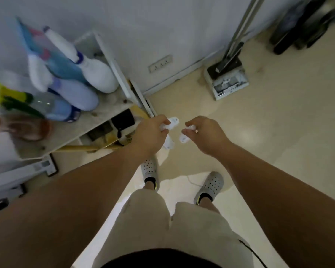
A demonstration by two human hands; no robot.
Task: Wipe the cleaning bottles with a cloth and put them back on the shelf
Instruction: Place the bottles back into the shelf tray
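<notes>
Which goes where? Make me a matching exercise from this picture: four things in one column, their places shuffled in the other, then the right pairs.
Things
1. white cloth
2. white spray bottle
3. wall socket
4. long-handled floor tool

Places
A. on the shelf at the left
B. standing on the floor, right of the socket
C. set low in the wall
D. gripped by the left hand and the right hand

Pairs: 1-D, 2-A, 3-C, 4-B
</notes>
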